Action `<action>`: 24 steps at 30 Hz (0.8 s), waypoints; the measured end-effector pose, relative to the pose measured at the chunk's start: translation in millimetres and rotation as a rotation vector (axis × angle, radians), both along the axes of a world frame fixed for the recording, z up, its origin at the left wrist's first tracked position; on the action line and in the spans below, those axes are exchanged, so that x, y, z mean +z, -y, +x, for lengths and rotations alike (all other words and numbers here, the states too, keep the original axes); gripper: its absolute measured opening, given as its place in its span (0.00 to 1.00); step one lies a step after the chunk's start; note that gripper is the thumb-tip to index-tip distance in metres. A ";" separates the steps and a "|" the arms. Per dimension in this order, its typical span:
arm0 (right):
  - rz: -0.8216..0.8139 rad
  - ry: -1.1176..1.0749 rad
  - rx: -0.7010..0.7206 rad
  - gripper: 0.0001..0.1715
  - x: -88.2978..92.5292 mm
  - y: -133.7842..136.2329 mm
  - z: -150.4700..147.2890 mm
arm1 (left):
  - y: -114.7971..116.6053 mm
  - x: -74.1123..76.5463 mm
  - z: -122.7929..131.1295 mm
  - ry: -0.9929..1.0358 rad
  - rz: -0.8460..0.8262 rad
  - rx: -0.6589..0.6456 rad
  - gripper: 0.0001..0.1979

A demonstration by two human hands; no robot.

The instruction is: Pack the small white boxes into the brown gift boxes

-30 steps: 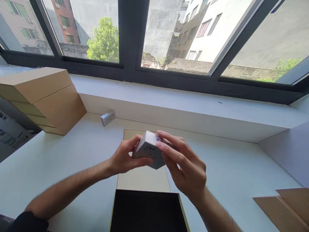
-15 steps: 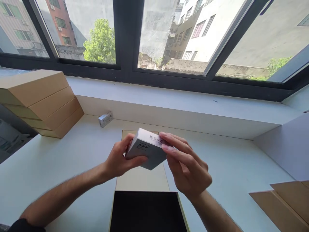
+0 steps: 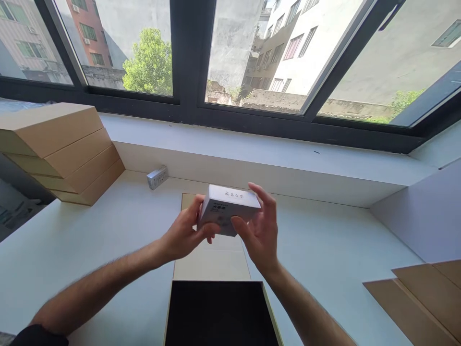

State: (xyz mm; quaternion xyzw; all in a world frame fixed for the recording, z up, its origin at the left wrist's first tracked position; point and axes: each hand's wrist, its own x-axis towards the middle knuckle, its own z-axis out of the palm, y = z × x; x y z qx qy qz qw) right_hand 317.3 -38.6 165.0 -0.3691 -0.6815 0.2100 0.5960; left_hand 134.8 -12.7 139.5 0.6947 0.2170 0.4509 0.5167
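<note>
A small grey box [image 3: 226, 207] with dark print is held in the air above the white table. My left hand [image 3: 185, 234] grips its left end, thumb underneath and fingers behind. My right hand [image 3: 260, 229] holds the right end, thumb at the front lower edge and fingers curved behind the box. Below the box lies a beige open lid panel [image 3: 212, 263], and nearer to me sits a box base with a black inside [image 3: 219, 312].
A stack of tan flat boxes [image 3: 61, 149] leans at the far left by the window. A second small grey box [image 3: 157, 177] lies against the white ledge. Brown cardboard flaps [image 3: 421, 298] stick in at the right. A white panel [image 3: 425, 216] stands at the right.
Both hands have turned the grey box and lifted it slightly; its printed top now faces up and level. My right hand shifted from lying over the box to cupping its right end.
</note>
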 end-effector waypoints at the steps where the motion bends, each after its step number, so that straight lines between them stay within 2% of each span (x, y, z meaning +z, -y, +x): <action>1: -0.107 -0.041 0.017 0.29 -1.6 -3.9 0.3 | -3.4 1.8 -1.6 -0.010 -0.008 -0.065 0.27; 3: -0.305 -0.136 0.060 0.31 -2.8 -10.6 4.8 | -14.9 3.9 -6.3 -0.065 0.013 -0.133 0.30; 6: -0.496 -0.244 0.068 0.42 -1.8 -9.2 19.1 | -41.8 -5.1 -12.0 -0.197 0.058 -0.053 0.33; 7: -0.526 -0.246 0.048 0.41 -1.8 -4.2 24.8 | -52.0 -12.7 -12.5 -0.255 0.068 0.002 0.32; 10: -0.549 -0.190 -0.061 0.21 -4.8 23.0 41.2 | -80.9 -46.5 -9.7 -0.444 0.162 0.214 0.25; 11: -0.555 -0.158 -0.111 0.20 -6.7 35.1 45.5 | -88.8 -59.7 -8.5 -0.502 0.222 0.279 0.23; 14: -0.619 -0.020 -0.240 0.27 -13.8 74.0 53.4 | -104.9 -97.5 -8.4 -0.690 0.383 0.368 0.22; 17: -0.724 0.119 -0.295 0.29 -22.9 107.6 55.1 | -111.3 -123.8 -13.5 -0.864 0.444 0.382 0.23; 21: -0.784 0.354 -0.325 0.28 -40.9 135.8 50.2 | -111.4 -137.1 -17.1 -1.007 0.478 0.388 0.22; 24: -0.717 0.736 -0.328 0.22 -56.2 144.1 34.7 | -107.5 -137.2 -15.3 -1.080 0.498 0.382 0.22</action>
